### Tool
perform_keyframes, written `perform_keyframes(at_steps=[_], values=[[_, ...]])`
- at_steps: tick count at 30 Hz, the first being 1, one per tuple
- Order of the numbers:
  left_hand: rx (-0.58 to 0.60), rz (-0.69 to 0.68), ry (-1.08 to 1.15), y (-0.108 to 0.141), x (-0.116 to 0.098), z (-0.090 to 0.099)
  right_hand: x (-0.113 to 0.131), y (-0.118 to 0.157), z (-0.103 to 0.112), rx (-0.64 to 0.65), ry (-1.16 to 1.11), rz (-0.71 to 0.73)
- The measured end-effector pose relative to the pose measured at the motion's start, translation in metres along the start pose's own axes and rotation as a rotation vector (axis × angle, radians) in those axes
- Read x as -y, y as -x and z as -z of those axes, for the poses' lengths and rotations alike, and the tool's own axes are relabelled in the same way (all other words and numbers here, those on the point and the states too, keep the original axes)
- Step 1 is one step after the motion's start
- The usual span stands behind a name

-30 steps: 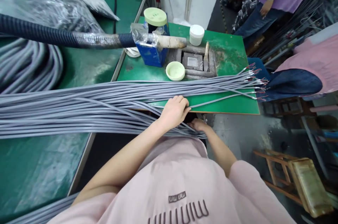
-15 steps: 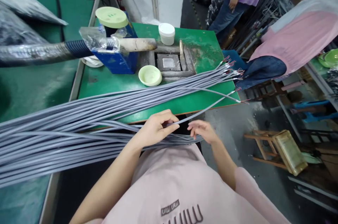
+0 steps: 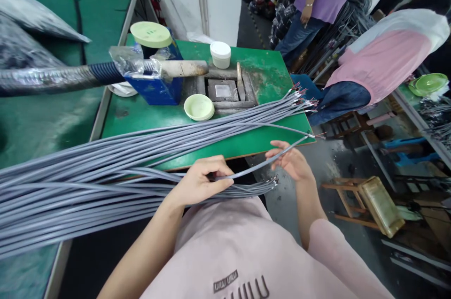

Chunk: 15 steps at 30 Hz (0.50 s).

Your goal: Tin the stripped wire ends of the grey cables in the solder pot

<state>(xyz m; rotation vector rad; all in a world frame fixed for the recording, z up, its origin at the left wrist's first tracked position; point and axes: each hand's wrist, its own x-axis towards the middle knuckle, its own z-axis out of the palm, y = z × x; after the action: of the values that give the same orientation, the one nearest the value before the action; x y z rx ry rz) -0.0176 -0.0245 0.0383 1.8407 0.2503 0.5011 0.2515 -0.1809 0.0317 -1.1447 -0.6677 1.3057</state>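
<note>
Between thumb and fingers, my left hand (image 3: pixel 206 179) grips a single grey cable (image 3: pixel 259 165) near the table's front edge. That cable slants up to the right, its stripped end close to the table corner. My right hand (image 3: pixel 289 160) is beside the cable's far part, fingers spread and partly behind it; whether they touch it I cannot tell. A bundle of grey cables (image 3: pixel 169 137) with bared red and white wire ends lies across the green table (image 3: pixel 225 146). A second bundle of grey cables (image 3: pixel 88 217) runs in front of my body, beneath my left hand.
A framed square metal block (image 3: pixel 222 91) is set in the table, with a brush-like tool (image 3: pixel 240 82) beside it. Around it are a light green bowl (image 3: pixel 199 107), a white tub (image 3: pixel 220 55) and a taped duct nozzle (image 3: pixel 183 68). Two people stand at the right, near a wooden stool (image 3: pixel 366 205).
My right hand has moved right and up, to the far part of the held cable, and its fingers have spread. My left hand keeps its grip, slightly lower and further left.
</note>
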Motion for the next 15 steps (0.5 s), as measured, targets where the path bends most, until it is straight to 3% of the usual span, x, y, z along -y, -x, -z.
perform_keyframes(at_steps=[4, 6, 7, 10, 12, 15], values=[[-0.002, 0.062, -0.122, -0.004, 0.004, -0.013, 0.034, -0.011, -0.002, -0.477, -0.138, 0.549], [-0.033, 0.068, -0.137, -0.007, 0.004, -0.02, 0.049, -0.006, -0.009, -0.554, -0.042, 0.681], [-0.054, 0.067, -0.112, -0.009, 0.003, -0.022, 0.053, -0.002, -0.016, -0.525, 0.037, 0.649], [-0.152, 0.095, 0.075, -0.017, -0.002, -0.031, 0.041, 0.011, -0.045, -0.216, 0.45, 0.183], [-0.215, 0.144, 0.233, -0.022, -0.004, -0.037, 0.022, 0.014, -0.065, 0.0, 0.659, -0.038], [-0.269, 0.261, 0.53, -0.028, -0.003, -0.046, -0.001, 0.012, -0.086, 0.158, 0.793, -0.108]])
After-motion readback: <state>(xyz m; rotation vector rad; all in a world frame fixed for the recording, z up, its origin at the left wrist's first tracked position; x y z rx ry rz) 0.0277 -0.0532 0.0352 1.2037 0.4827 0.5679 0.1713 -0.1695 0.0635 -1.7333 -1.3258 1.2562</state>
